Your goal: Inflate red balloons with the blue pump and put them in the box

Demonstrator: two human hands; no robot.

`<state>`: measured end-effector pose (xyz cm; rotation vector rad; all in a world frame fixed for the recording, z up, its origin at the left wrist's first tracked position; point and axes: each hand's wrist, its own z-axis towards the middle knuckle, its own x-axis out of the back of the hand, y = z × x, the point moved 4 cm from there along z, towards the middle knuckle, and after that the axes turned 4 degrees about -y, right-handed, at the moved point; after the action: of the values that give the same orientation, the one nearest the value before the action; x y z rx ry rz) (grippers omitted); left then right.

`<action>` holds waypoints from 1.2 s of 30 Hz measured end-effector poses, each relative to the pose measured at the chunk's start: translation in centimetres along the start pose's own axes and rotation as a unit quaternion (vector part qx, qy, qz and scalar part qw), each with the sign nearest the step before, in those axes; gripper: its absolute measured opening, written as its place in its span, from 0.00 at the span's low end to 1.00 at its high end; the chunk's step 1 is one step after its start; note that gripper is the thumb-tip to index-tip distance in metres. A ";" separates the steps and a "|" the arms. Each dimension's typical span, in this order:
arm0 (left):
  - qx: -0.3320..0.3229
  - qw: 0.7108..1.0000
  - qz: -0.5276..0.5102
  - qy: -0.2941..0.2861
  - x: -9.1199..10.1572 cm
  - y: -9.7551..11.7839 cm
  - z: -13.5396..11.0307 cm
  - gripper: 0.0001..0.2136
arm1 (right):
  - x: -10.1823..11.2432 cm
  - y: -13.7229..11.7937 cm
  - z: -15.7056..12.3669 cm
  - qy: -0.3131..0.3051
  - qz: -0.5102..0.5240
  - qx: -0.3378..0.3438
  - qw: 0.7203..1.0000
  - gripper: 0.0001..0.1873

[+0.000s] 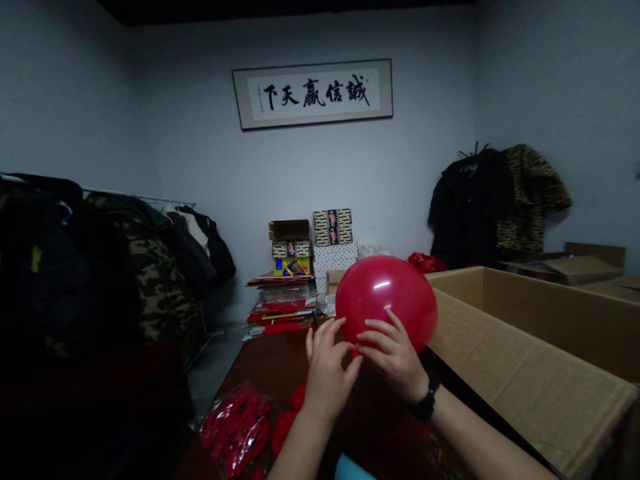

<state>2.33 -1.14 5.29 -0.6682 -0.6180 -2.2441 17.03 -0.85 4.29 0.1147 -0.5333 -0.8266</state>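
A large inflated red balloon [393,287] is held up over the dark table with its neck pointing down toward me. My left hand [326,370] pinches the neck between thumb and forefinger, its other fingers raised beside the balloon. Against the balloon's lower side rest the fingers of my right hand [397,363], which also closes at the neck; its thumb is hidden. A dark band circles the right wrist. Below my left arm lie a clear bag of red balloons [235,427] and a few loose red pieces [284,430].
To the right stands a big open cardboard box [520,373]. A light blue object [353,469] shows at the table's [265,363] near side. Stacked boxes [333,227] and red flat packs [280,310] sit at the back. Clothes hang on a rack [145,267] at left.
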 end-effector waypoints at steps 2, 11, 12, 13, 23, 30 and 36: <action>-0.001 1.000 -0.012 -0.001 0.0 0.0 0.3 0.03 | 0.7 0.0 0.4 0.008 -0.013 0.019 1.000 0.09; -0.026 0.995 -0.089 0.045 0.2 0.9 0.7 0.06 | 1.9 1.0 0.8 -0.039 -0.083 0.030 0.995 0.20; -0.028 0.994 -0.091 0.051 0.2 1.1 0.6 0.06 | 2.0 1.3 0.6 -0.045 -0.097 0.013 0.994 0.23; -0.025 0.993 -0.093 0.061 0.3 1.3 0.6 0.06 | 2.1 1.8 0.5 -0.051 -0.104 -0.010 0.993 0.26; -0.021 0.985 -0.095 0.141 0.8 1.4 0.5 0.06 | 3.0 7.5 -2.4 -0.010 0.173 -0.374 0.911 0.48; -0.072 0.986 -0.127 0.079 -0.6 2.7 0.3 0.06 | 1.3 11.2 -4.4 0.098 0.350 -0.516 0.776 0.37; -0.127 0.986 -0.108 0.029 -0.6 3.5 0.6 0.06 | 3.2 11.9 -4.5 0.158 0.399 -0.535 0.728 0.32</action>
<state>5.39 -2.72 6.16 -0.6831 -0.3935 -2.5635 29.01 4.48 5.24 -0.9838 0.2988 -0.1375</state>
